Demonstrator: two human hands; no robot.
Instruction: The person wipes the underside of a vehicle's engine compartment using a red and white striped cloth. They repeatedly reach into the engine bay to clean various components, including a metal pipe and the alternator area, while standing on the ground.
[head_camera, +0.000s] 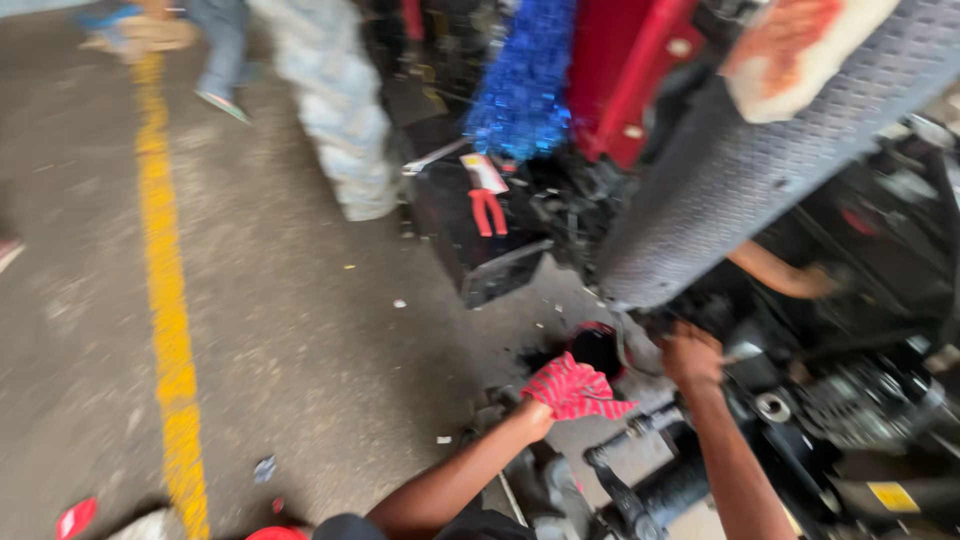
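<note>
I seem to be in a motorcycle repair workshop: stained concrete floor (300, 330), engine (860, 400) parts, red-handled pliers (487, 212) (blurred view).

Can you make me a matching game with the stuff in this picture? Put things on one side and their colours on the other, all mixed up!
Things:
1. The cloth in the left hand
2. The line painted on the floor
3. The fluffy tinsel hanging at the top
4. The plier handles on the black box

Colours:
A. Blue
B. Plain red
C. Red with white stripes
D. Yellow

Right pairs: 1-C, 2-D, 3-A, 4-B.
</note>
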